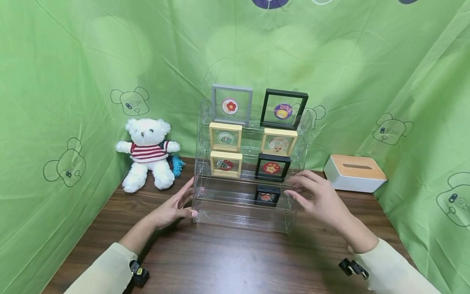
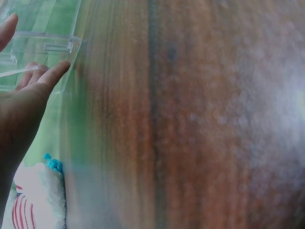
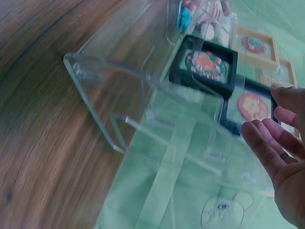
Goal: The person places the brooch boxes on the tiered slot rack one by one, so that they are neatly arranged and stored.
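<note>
A clear acrylic tiered display stand (image 1: pixel 240 222) stands on the table. My left hand (image 1: pixel 170 210) rests against its left side, thumb at the front edge and fingers stretched along the panel. Close by the stand's right side is my right hand (image 1: pixel 323 198), its fingers loosely bent with nothing in them. Nearest that hand are a small black frame (image 1: pixel 267 196) with a red picture and a black frame (image 1: pixel 272 167) with a star badge. Higher tiers carry several cream frames (image 1: pixel 225 164), a grey frame (image 1: pixel 232 104) with a flower badge and a large black frame (image 1: pixel 284 109).
On the left sits a white teddy bear (image 1: pixel 148 153) in a striped shirt, with a blue item (image 1: pixel 178 165) beside it. A white tissue box (image 1: pixel 354 172) with a wooden lid stands at the right. Green cloth (image 1: pixel 176 53) hangs behind and around the wooden table (image 1: pixel 235 265).
</note>
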`<state>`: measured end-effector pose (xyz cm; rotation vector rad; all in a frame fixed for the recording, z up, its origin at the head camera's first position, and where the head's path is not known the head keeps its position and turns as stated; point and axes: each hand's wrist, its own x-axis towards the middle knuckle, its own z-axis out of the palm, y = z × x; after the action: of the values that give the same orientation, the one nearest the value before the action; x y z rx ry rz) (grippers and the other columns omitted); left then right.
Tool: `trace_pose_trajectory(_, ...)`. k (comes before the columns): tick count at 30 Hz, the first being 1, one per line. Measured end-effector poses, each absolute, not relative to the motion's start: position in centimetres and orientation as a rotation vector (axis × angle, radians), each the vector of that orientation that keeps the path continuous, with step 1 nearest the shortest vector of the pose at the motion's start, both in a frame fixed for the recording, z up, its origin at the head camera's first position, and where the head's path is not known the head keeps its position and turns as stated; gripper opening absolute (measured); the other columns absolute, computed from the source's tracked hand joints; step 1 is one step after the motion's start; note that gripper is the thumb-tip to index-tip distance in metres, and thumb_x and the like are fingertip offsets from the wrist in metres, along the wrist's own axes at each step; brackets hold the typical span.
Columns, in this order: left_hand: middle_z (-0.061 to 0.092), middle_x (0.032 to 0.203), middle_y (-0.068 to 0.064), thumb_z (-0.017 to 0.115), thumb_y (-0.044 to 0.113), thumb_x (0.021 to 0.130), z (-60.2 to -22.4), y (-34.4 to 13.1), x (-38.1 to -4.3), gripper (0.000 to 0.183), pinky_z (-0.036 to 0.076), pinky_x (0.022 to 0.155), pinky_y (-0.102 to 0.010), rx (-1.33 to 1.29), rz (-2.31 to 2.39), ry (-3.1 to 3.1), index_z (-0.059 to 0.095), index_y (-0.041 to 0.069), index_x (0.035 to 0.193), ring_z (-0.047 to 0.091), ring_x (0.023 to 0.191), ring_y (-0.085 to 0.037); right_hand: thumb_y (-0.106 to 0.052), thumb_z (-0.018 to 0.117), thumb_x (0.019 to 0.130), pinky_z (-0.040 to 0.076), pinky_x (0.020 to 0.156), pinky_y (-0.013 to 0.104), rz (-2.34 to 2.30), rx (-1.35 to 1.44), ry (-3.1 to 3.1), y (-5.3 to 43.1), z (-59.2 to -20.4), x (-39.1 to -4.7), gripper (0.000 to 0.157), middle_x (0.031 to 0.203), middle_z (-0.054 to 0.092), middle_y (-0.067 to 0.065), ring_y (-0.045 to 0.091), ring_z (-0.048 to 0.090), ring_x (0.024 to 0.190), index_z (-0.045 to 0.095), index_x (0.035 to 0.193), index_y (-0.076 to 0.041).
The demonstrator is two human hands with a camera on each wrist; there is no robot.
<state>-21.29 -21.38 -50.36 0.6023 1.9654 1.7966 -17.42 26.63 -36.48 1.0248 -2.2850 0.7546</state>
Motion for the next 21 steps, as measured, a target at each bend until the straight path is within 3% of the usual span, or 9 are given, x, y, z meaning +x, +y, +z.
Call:
trace_pose_trajectory(7,0.01,0.181,-0.03,0.078,0.007,0.101,-50.3,-21.4,-21.2,0.118,0.019,0.132,-0.074,0.602,1.797,1.967,-0.006,0.037,0.179,0.003,0.169,-0.058,0.0,0.096,0.081,0.062,0.077,0.018,0.7,0.898,-2.393,29.7,-36.1,-16.7,0.039,0.105,0.076,-0.003,0.013,0.075,0.085,0.081,0.115,-0.012)
trace_pose_trajectory(14,0.009,0.182,-0.029,0.078,0.007,0.102,-50.3,-21.4,-21.3,0.117,0.031,0.13,-0.07,0.591,1.787,1.966,-0.007,0.037,0.178,0.003,0.169,-0.057,-0.007,0.095,0.085,0.064,0.076,0.022,0.626,0.804,-2.569,32.9,-36.0,-15.8,0.042,0.104,0.075,-0.012,0.0,0.071,0.087,0.08,0.124,-0.015)
trace_pose_trajectory(21,0.008,0.181,-0.029,0.077,0.008,0.102,-50.2,-21.4,-21.2,0.117,0.029,0.13,-0.071,0.584,1.777,1.975,-0.007,0.038,0.178,0.002,0.169,-0.058,-0.012,0.094,0.087,0.065,0.075,0.025,0.599,0.777,-2.677,37.0,-37.2,-15.8,0.04,0.098,0.076,-0.015,-0.003,0.072,0.085,0.08,0.125,-0.014)
